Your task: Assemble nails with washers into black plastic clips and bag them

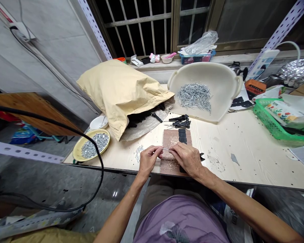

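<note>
My left hand [149, 161] and my right hand [186, 158] meet above a brown speckled mat [170, 140] on the pale wooden table [243, 145]. Between their fingertips is a thin metal pin [166, 149], which both hands seem to pinch. Small black plastic pieces [182, 135] lie in a row on the mat, just beyond my right hand. A few black clip-like parts with metal pins [179, 124] sit farther back. Loose small screws [138, 153] are scattered left of my left hand.
A cream tray [205, 67] holds a pile of nails. A yellow plate [77, 152] of small screws sits at the table's left corner beside a tan paper sack [119, 91]. A green basket [268, 118] stands at right. A black cable [66, 126] crosses the left foreground.
</note>
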The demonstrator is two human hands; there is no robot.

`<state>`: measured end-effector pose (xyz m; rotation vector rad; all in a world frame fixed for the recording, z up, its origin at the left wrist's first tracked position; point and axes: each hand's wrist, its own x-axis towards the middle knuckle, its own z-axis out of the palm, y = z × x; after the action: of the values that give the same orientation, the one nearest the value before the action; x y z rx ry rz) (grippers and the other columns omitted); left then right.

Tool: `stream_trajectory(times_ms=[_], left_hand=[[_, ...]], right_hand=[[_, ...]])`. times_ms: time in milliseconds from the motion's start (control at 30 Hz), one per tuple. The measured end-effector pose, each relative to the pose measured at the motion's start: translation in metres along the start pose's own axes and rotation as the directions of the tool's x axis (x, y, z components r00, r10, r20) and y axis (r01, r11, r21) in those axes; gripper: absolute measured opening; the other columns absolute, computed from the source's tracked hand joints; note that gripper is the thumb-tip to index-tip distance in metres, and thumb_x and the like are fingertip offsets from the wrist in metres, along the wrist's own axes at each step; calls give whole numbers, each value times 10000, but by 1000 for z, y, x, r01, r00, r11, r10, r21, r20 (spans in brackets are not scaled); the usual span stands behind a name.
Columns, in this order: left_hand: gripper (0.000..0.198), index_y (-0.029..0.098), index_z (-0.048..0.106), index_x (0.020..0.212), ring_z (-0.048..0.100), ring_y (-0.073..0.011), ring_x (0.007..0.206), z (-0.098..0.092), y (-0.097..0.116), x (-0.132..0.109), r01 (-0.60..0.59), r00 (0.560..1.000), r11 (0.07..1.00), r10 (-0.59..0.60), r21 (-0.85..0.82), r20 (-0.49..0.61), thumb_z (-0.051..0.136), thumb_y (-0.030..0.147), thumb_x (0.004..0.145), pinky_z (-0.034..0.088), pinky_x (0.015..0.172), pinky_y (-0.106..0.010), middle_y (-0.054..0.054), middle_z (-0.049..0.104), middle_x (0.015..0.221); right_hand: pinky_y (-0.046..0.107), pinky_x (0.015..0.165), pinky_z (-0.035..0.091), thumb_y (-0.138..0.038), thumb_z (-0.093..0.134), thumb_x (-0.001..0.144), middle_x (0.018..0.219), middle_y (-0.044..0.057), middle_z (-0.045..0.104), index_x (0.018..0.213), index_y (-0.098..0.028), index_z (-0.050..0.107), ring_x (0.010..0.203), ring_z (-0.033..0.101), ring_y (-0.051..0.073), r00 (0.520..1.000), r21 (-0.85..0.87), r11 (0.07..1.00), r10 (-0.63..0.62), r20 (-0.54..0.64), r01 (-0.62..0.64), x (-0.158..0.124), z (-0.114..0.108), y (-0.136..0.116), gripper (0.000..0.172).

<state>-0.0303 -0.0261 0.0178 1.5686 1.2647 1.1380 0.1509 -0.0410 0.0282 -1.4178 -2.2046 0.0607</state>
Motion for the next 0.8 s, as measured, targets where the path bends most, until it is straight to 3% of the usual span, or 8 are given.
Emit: stream_trajectory(times_ms=[133, 300, 567, 700, 800], left_hand=[[212, 158, 714, 846, 596, -107, 577, 2, -2, 1, 28, 1000, 1000, -28, -13, 7, 598, 330, 809, 465, 640, -226, -8, 641, 662], [256, 139, 697, 824, 574, -105, 527, 7, -5, 2, 183, 983, 968, -182, -168, 22, 621, 379, 776, 464, 552, -218, -10, 641, 657], [254, 132, 692, 801, 571, -102, 518, 10, -6, 3, 206, 978, 959, -205, -192, 30, 641, 377, 755, 479, 544, -218, -8, 641, 648], [251, 127, 688, 803, 576, -102, 530, 11, -7, 3, 218, 976, 957, -214, -190, 39, 643, 370, 758, 485, 548, -217, -13, 644, 659], [251, 125, 691, 792, 575, -101, 539, 13, -6, 3, 206, 978, 965, -203, -160, 37, 643, 369, 760, 482, 548, -213, -16, 645, 662]], right_hand=[[236, 639, 363, -342, 413, 944, 841, 18, 634, 900, -205, 619, 752, 579, 128, 999, 69, 997, 25, 23, -27, -1, 3, 4, 251], [258, 666, 359, -331, 436, 933, 844, 33, 634, 879, -201, 618, 779, 574, 152, 1000, 4, 1000, 28, -9, -28, -1, 5, 4, 230], [226, 606, 362, -347, 430, 936, 908, 1, 631, 957, -231, 581, 792, 596, 123, 994, 180, 979, 79, 81, -92, -3, 10, 9, 192], [239, 621, 362, -344, 399, 945, 865, 20, 617, 897, -209, 587, 760, 578, 134, 992, 152, 984, 82, 96, -96, -3, 11, 11, 237], [234, 606, 367, -337, 417, 937, 819, 11, 603, 849, -205, 586, 727, 564, 129, 984, 250, 957, 118, 135, -149, -1, 13, 13, 232]])
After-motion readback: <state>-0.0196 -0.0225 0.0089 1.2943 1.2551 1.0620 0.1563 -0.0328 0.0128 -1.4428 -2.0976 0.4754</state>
